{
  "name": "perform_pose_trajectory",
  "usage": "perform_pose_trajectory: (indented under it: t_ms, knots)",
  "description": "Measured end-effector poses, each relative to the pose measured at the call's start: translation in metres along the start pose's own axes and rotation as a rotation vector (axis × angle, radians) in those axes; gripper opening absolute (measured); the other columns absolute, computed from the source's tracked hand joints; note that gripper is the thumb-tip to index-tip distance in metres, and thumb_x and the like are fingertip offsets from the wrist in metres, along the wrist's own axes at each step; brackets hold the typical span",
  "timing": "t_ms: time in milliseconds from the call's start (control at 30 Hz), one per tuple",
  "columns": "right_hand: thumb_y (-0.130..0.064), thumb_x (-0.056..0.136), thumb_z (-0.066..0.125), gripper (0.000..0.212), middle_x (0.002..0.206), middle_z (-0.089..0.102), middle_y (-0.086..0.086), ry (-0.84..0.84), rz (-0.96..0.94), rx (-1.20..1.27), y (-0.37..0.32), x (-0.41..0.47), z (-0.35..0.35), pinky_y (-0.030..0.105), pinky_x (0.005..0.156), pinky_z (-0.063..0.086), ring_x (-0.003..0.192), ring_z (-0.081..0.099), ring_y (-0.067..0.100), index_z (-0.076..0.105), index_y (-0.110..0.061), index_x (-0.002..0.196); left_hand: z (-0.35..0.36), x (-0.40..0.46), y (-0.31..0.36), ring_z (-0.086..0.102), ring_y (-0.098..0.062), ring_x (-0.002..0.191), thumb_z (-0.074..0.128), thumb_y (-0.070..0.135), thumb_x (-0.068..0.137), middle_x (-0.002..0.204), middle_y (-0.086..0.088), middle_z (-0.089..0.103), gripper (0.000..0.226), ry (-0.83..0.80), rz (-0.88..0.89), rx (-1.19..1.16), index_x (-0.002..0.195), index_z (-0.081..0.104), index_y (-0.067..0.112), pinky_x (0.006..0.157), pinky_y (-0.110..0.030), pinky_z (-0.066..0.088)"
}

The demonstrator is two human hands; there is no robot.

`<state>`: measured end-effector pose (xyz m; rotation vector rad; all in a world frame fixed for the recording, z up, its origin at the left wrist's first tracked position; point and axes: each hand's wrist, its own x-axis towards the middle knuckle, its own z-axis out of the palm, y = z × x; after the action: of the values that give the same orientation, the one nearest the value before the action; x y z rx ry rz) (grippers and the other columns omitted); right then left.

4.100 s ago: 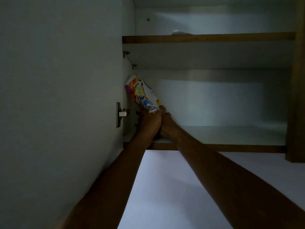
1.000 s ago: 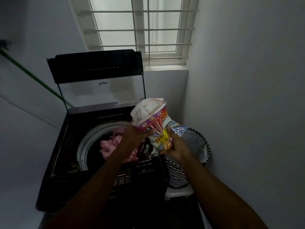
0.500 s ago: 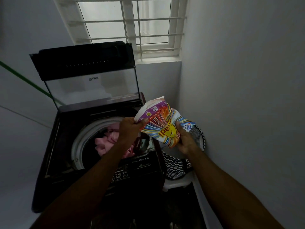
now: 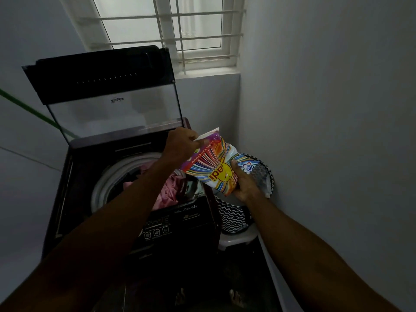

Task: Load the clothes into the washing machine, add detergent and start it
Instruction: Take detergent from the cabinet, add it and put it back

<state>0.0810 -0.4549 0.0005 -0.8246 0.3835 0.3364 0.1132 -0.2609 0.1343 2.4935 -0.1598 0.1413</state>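
Detergent bag point(image 4: 211, 167) held tilted above right front corner of open washing machine point(image 4: 117, 199). Left hand point(image 4: 180, 143) pinching bag's top edge; right hand point(image 4: 244, 183) gripping its lower end. Clothes point(image 4: 166, 190) in drum.

Home laundry corner, a narrow utility nook by the look of it. Plain pale walls point(image 4: 326, 109) meet in a tight corner. A white-framed window point(image 4: 171, 25) with horizontal bars sits high behind. A dark top-loading washing machine point(image 4: 74, 199) stands below it, its lid point(image 4: 105, 95) raised, pink clothes point(image 4: 166, 192) heaped in the drum. Just beside the machine, against the right wall, a zigzag-patterned laundry basket point(image 4: 234, 219) rests on a white plastic stool point(image 4: 236, 240). A green line point(image 4: 29, 109) slants along the left wall, possibly a hose or cord; light too dim to tell. Dark floor underfoot.
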Motion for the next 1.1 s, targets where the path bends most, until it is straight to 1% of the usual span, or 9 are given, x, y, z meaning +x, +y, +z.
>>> perform_pose_trajectory:
  t_ms: [67, 233, 333, 500, 633, 767, 900, 1000, 1100]
  knots:
    - [-0.031, 0.096, 0.053, 0.038, 0.127, 0.064, 0.014, -0.029, 0.002, 0.003, -0.003, 0.001, -0.004, 0.044, 0.084, 0.057, 0.112, 0.064, 0.029, 0.058, -0.012, 0.129, -0.003, 0.005, -0.004, 0.062, -0.016, 0.054, 0.071, 0.037, 0.086, 0.069, -0.007, 0.071, 0.033, -0.028, -0.018, 0.012, 0.085, 0.078, 0.005, 0.054, -0.021, 0.044]
    - [-0.035, 0.071, 0.082, 0.079, 0.135, 0.057, 0.019, 0.007, -0.07, -0.083, -0.01, 0.002, -0.004, 0.055, 0.101, 0.046, 0.124, 0.055, 0.036, 0.051, -0.006, 0.138, 0.002, 0.004, -0.01, 0.059, -0.011, 0.058, 0.07, 0.035, 0.088, 0.083, -0.007, 0.074, 0.029, -0.009, 0.002, 0.046, 0.099, 0.076, 0.008, 0.052, -0.015, 0.035]
    - [-0.029, 0.076, 0.078, 0.07, 0.134, 0.057, 0.02, 0.007, -0.076, -0.098, -0.009, 0.002, -0.012, 0.054, 0.1, 0.047, 0.123, 0.056, 0.037, 0.052, -0.005, 0.136, -0.003, 0.006, -0.004, 0.062, -0.009, 0.067, 0.076, 0.036, 0.083, 0.091, -0.006, 0.072, 0.039, -0.049, 0.069, -0.027, 0.113, 0.071, 0.011, 0.058, -0.015, 0.041]
    - [-0.026, 0.084, 0.07, 0.055, 0.124, 0.065, 0.018, 0.044, -0.041, -0.102, -0.005, -0.003, -0.022, 0.046, 0.081, 0.057, 0.11, 0.065, 0.034, 0.055, -0.007, 0.133, -0.013, 0.017, -0.006, 0.058, -0.01, 0.065, 0.076, 0.026, 0.083, 0.086, -0.014, 0.076, 0.029, -0.077, 0.115, 0.117, 0.093, 0.076, -0.002, 0.056, -0.001, 0.031]
    - [-0.014, 0.095, 0.06, 0.019, 0.099, 0.075, 0.009, 0.037, -0.072, -0.084, -0.01, -0.005, -0.028, 0.04, 0.072, 0.061, 0.087, 0.073, 0.024, 0.065, -0.009, 0.113, -0.002, 0.019, -0.011, 0.062, -0.013, 0.074, 0.073, 0.028, 0.086, 0.091, -0.012, 0.075, 0.028, -0.08, 0.106, 0.085, 0.096, 0.075, 0.002, 0.058, -0.007, 0.034]
    - [-0.017, 0.086, 0.07, 0.037, 0.112, 0.07, 0.017, 0.096, -0.132, -0.102, -0.014, -0.004, -0.032, 0.045, 0.079, 0.058, 0.099, 0.069, 0.032, 0.063, -0.005, 0.121, 0.008, 0.017, -0.006, 0.067, -0.005, 0.071, 0.073, 0.054, 0.079, 0.086, 0.005, 0.072, 0.042, -0.215, 0.04, -0.057, 0.099, 0.071, 0.017, 0.061, -0.019, 0.049]
    - [-0.017, 0.086, 0.07, 0.043, 0.117, 0.068, 0.018, 0.121, -0.137, -0.114, -0.012, -0.007, -0.035, 0.047, 0.082, 0.058, 0.102, 0.068, 0.034, 0.06, -0.005, 0.127, 0.015, 0.015, -0.003, 0.064, -0.003, 0.053, 0.076, 0.045, 0.08, 0.067, 0.0, 0.072, 0.035, -0.039, 0.093, -0.065, 0.081, 0.078, 0.01, 0.056, -0.019, 0.053]
    - [-0.019, 0.081, 0.074, 0.051, 0.119, 0.067, 0.02, 0.117, -0.168, -0.091, -0.01, -0.011, -0.037, 0.052, 0.085, 0.056, 0.108, 0.065, 0.038, 0.059, -0.004, 0.127, 0.015, 0.019, -0.001, 0.058, 0.007, 0.045, 0.076, 0.036, 0.083, 0.059, 0.006, 0.066, 0.029, 0.039, 0.025, -0.158, 0.082, 0.078, 0.007, 0.049, -0.006, 0.043]
    - [-0.021, 0.077, 0.077, 0.056, 0.121, 0.066, 0.02, 0.113, -0.176, -0.059, -0.012, -0.013, -0.03, 0.053, 0.086, 0.054, 0.111, 0.064, 0.038, 0.059, -0.005, 0.128, 0.017, 0.02, 0.004, 0.061, 0.002, 0.05, 0.074, 0.034, 0.085, 0.068, 0.0, 0.071, 0.027, 0.089, -0.02, -0.225, 0.087, 0.077, 0.007, 0.055, -0.014, 0.05]
